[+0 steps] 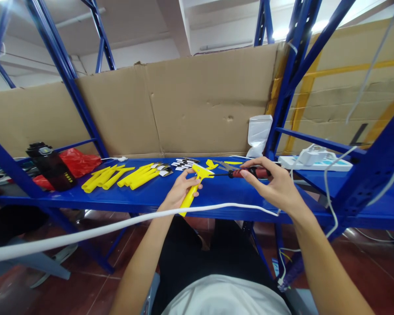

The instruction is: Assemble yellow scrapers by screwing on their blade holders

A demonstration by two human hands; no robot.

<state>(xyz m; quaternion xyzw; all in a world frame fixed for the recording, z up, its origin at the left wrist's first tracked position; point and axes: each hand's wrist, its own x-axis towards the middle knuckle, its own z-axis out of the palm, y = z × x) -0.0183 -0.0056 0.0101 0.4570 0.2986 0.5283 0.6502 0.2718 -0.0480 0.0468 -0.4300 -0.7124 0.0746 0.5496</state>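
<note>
My left hand (179,190) is closed around the handle of a yellow scraper (202,171), its wide head tilted up over the table's front edge. In my right hand (277,183) is a screwdriver (237,173) with a red and black handle, gripped between thumb and fingers. Its shaft points left and its tip meets the scraper head, at or very near a screw spot. Behind the scraper lie small white-and-dark pieces (184,163) and small yellow parts (211,165). A grey metal tool (226,166), perhaps pliers or scissors, lies partly behind the screwdriver.
Several yellow tubular handles (101,179) and another yellow group (139,177) lie to the left on the blue table (95,201). Beyond them are a black bottle (54,168) and red plastic bag (80,161). A white cable (131,224) crosses before my forearms. A power strip (315,162) lies right.
</note>
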